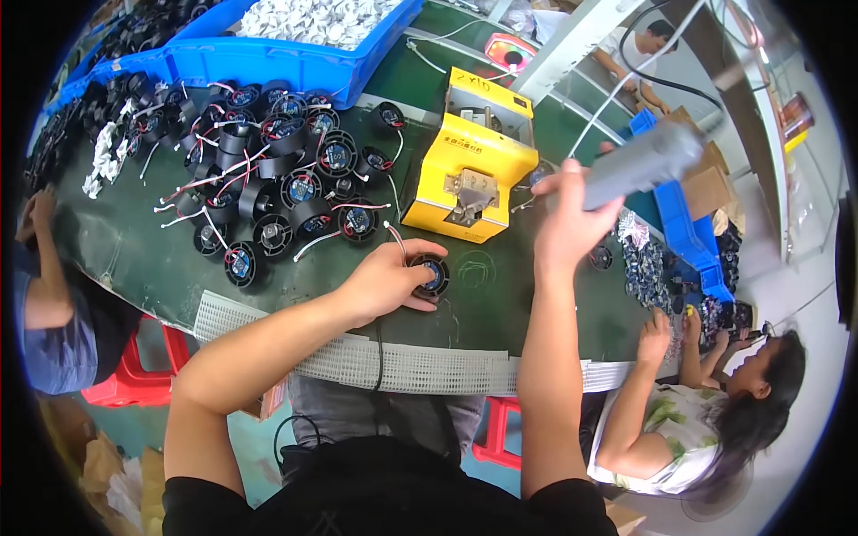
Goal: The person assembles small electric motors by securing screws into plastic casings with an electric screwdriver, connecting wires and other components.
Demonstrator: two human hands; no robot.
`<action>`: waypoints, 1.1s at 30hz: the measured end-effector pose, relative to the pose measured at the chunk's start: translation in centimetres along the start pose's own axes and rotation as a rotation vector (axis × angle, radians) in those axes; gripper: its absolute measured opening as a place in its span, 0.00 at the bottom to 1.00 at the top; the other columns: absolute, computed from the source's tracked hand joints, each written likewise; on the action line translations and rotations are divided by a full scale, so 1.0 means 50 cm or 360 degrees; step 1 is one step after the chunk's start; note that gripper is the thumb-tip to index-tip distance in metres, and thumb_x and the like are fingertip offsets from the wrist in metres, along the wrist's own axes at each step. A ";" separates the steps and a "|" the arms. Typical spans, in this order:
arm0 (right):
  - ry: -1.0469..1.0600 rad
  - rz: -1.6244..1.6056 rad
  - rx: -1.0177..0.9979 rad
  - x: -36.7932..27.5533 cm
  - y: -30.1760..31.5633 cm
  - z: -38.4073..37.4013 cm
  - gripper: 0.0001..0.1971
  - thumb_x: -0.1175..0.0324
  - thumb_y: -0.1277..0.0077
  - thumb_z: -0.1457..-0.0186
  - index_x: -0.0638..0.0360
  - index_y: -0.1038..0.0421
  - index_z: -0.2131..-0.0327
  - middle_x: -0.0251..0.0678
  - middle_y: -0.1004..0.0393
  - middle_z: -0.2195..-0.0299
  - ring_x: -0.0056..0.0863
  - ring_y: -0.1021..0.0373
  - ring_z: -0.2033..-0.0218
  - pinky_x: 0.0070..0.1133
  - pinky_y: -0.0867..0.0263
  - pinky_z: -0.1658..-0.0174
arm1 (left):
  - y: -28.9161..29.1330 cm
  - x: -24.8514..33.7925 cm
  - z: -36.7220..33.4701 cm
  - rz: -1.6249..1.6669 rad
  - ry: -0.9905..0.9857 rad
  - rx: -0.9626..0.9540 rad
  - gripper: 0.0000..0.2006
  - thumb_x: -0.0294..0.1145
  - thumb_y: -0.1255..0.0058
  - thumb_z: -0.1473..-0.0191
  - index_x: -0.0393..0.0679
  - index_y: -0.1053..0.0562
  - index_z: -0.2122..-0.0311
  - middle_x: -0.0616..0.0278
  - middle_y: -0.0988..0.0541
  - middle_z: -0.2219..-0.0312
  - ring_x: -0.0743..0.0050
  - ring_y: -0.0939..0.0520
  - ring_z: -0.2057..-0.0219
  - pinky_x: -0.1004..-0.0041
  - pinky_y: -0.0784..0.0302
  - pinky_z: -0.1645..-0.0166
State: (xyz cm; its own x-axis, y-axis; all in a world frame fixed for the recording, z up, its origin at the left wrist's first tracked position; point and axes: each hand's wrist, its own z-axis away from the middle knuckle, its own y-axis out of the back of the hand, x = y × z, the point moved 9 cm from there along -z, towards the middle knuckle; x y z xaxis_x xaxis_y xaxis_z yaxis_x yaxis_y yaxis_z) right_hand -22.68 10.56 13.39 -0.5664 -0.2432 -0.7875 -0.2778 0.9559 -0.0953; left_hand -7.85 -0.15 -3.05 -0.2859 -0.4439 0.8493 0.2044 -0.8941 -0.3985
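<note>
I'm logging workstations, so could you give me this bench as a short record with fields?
Left hand: holds a round black part on the green bench
Right hand: grips a grey handheld tool, blurred
Centre: yellow machine
Left: pile of wired black parts
Beyond pile: blue bin of white pieces

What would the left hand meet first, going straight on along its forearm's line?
Beyond the black round part that the left hand holds, probably the yellow box, at its near right corner. Depth is unclear; it might just miss.
</note>
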 end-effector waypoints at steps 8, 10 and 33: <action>0.0083 -0.0198 -0.0084 -0.017 -0.115 0.018 0.18 0.81 0.55 0.46 0.67 0.44 0.52 0.35 0.35 0.85 0.22 0.38 0.87 0.21 0.38 0.78 | 0.005 -0.008 -0.006 0.0065 0.0028 0.0112 0.17 0.22 0.59 0.40 0.35 0.37 0.46 0.56 0.29 0.59 0.64 0.18 0.64 0.68 0.16 0.58; -0.0034 -0.0097 -0.0119 0.003 -0.124 0.029 0.17 0.81 0.55 0.46 0.67 0.45 0.53 0.35 0.34 0.85 0.22 0.37 0.86 0.21 0.38 0.77 | 0.006 -0.006 -0.003 0.0051 0.0027 0.0116 0.17 0.23 0.59 0.40 0.35 0.38 0.46 0.56 0.29 0.59 0.63 0.19 0.64 0.69 0.16 0.58; -0.0301 -0.0614 -0.0264 -0.003 -0.112 0.178 0.16 0.79 0.50 0.46 0.74 0.41 0.54 0.31 0.33 0.83 0.17 0.35 0.85 0.16 0.38 0.78 | 0.014 -0.009 -0.012 0.0130 -0.0060 0.0182 0.14 0.23 0.59 0.40 0.31 0.38 0.49 0.53 0.29 0.60 0.64 0.19 0.68 0.69 0.16 0.61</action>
State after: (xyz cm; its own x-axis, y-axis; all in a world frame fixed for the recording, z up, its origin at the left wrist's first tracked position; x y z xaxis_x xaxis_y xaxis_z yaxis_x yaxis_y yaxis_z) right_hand -14.13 6.73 8.60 -0.2500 -0.5270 -0.8123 -0.5698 0.7583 -0.3167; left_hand -8.12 -0.63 -3.92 -0.2289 -0.5101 0.8291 0.3315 -0.8416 -0.4263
